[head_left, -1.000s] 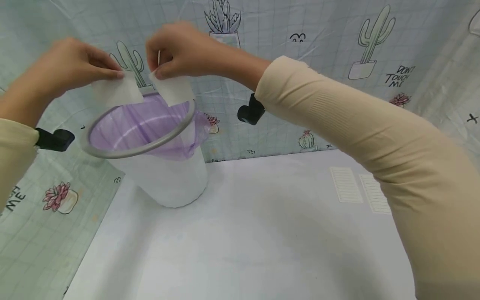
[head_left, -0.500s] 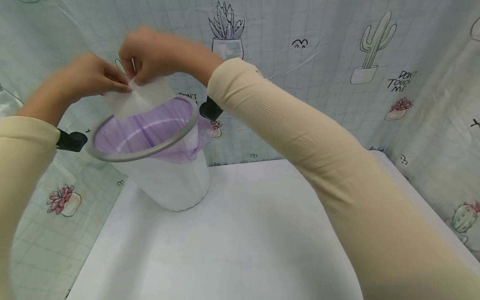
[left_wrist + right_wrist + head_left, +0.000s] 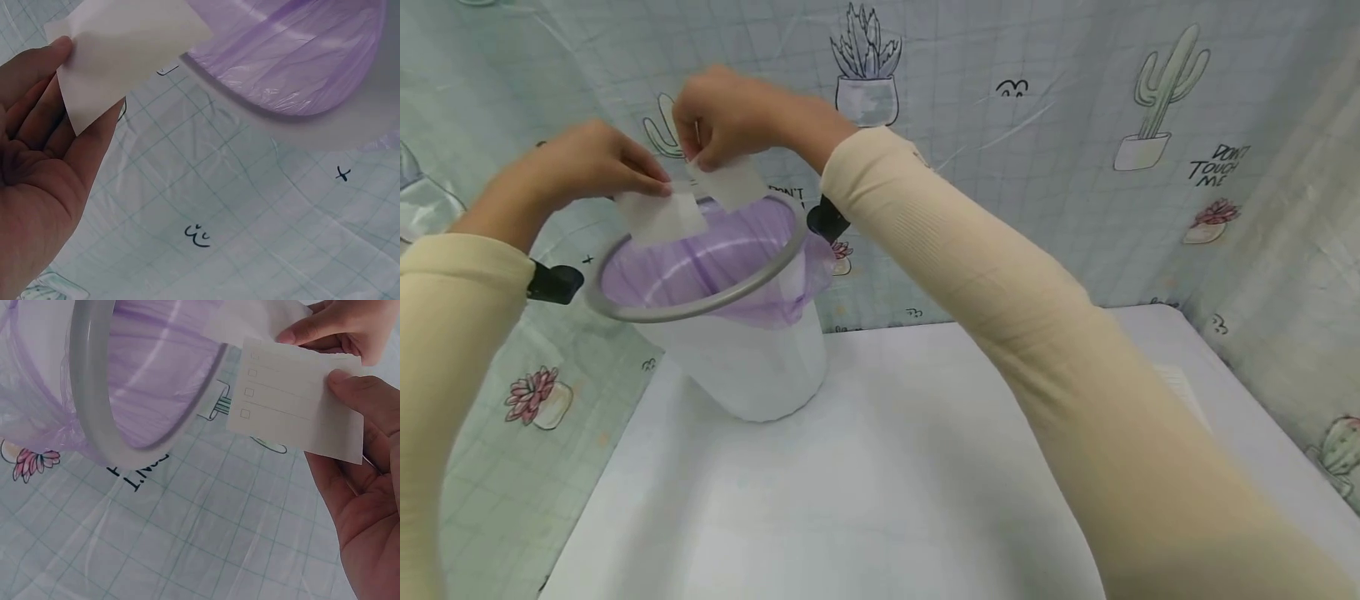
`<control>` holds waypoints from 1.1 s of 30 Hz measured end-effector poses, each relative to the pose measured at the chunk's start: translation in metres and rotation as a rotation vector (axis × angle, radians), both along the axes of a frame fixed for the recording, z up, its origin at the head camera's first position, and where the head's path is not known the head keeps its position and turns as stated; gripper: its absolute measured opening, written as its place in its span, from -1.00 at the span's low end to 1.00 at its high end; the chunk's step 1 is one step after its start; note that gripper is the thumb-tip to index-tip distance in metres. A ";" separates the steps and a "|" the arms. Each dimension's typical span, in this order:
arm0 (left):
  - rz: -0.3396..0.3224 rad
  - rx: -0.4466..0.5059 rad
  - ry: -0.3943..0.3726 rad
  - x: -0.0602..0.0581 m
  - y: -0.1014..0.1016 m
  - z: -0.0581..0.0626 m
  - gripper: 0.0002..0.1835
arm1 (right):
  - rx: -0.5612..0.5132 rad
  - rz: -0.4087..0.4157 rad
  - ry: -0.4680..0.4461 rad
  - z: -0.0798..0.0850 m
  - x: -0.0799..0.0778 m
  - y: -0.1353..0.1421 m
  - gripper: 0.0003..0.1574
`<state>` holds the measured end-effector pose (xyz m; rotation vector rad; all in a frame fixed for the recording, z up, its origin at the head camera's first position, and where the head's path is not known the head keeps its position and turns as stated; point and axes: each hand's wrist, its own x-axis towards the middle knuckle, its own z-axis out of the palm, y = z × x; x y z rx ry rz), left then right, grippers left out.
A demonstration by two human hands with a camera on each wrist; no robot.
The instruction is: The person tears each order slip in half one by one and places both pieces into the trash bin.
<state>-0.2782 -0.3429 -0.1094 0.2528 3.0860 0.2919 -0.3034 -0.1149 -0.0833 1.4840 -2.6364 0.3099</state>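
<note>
My left hand point(image 3: 591, 171) pinches a white paper piece point(image 3: 661, 218) between thumb and fingers, over the far left of the bin's opening. Just to its right, my right hand point(image 3: 730, 117) pinches a second paper piece point(image 3: 733, 183). In the right wrist view this notepaper piece point(image 3: 281, 400) shows printed lines, small checkboxes and an uneven upper edge. The left piece point(image 3: 125, 56) looks blank in the left wrist view. Below both hands stands a white bin point(image 3: 752, 375), lined with a purple plastic bag point(image 3: 700, 262) under a grey ring rim point(image 3: 700, 308).
The bin stands at the back left of a white table point(image 3: 850, 492). Lined paper point(image 3: 1180, 383) lies at the table's right, partly behind the right sleeve point(image 3: 1000, 300). A curtain point(image 3: 1037, 208) with cactus drawings hangs behind and to the sides.
The hands drew together over the bin, the two paper pieces overlapping, then moved slightly apart again. The right forearm shifted left, and its sleeve now covers most of the paper on the table.
</note>
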 end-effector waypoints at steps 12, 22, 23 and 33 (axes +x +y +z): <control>-0.024 0.003 -0.022 -0.002 0.001 0.001 -0.47 | -0.009 0.025 0.027 0.004 -0.001 -0.006 -0.94; -0.042 0.113 -0.100 -0.001 0.004 -0.002 -0.51 | 0.010 0.053 -0.024 -0.001 0.000 -0.014 -0.84; -0.045 0.134 -0.108 -0.001 0.004 -0.002 -0.51 | 0.007 0.055 -0.044 -0.001 0.000 -0.015 -0.82; -0.070 0.080 -0.046 0.002 0.005 -0.002 -0.55 | 0.007 0.040 -0.093 0.005 0.001 0.004 -0.76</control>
